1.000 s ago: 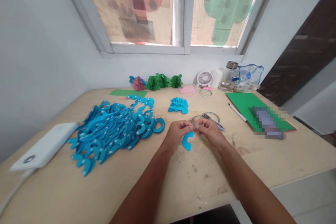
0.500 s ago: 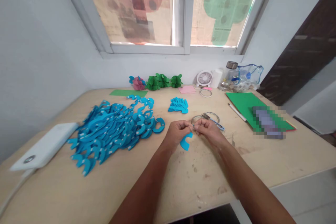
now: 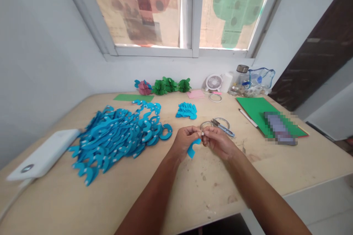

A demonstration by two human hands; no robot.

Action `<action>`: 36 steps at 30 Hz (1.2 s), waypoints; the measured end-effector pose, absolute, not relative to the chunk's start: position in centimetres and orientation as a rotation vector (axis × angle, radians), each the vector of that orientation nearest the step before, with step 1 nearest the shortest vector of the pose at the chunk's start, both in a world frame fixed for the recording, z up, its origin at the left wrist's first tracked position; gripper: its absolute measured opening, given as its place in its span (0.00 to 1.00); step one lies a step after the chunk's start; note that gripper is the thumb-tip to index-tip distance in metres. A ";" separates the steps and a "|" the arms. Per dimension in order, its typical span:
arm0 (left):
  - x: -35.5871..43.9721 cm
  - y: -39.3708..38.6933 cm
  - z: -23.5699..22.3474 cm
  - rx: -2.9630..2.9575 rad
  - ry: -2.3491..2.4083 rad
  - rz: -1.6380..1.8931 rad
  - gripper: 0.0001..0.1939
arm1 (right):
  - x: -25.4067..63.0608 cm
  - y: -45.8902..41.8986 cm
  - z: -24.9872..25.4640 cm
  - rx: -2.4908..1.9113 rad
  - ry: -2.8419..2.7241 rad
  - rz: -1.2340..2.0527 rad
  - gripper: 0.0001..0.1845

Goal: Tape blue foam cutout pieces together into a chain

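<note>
My left hand is closed, pinching a curved blue paper piece that hangs below its fingers. My right hand meets it, thumb and forefinger pressed together at a tiny white bit near the paper's upper end. Whether that bit is still stuck to the paper, I cannot tell. Left of the hands spreads a big heap of blue paper arcs with small white patches on them. A smaller stack of blue paper pieces lies just beyond my hands.
Scissors and rolls of tape lie behind my right hand. A white power bank sits far left. Green sheets lie at right beside a white pen. Paper ornaments, a small fan and a bottle line the wall.
The right fingers have shifted slightly, and a white bit now shows between the fingertips. The blue paper has tilted a little in my left hand.
</note>
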State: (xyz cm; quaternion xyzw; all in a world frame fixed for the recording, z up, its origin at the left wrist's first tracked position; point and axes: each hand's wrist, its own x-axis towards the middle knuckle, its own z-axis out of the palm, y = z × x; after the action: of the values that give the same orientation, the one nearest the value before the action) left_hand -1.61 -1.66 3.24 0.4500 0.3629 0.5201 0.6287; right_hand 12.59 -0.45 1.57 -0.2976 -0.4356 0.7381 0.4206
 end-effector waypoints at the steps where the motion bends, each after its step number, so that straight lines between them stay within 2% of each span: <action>1: -1.6 -1.7 3.3 1.030 0.831 1.188 0.06 | 12.6 -0.5 1.6 -0.732 -1.080 1.858 0.10; 7: -1.7 -1.4 2.8 0.994 0.905 1.239 0.07 | 12.8 -0.3 1.7 -0.652 -1.049 1.884 0.11; 19: -1.4 -1.5 2.7 1.001 0.865 1.270 0.06 | 12.9 -0.2 1.9 -0.777 -1.055 1.797 0.08; 36: -1.4 -1.6 3.0 1.018 0.908 1.269 0.06 | 12.9 -0.3 2.0 -0.823 -1.126 1.730 0.10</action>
State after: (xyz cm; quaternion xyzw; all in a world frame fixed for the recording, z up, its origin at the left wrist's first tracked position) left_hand -1.37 -1.60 3.05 0.4385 0.3910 0.5467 0.5966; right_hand 12.86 -0.33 2.00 -0.3318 -0.4541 0.6976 0.4439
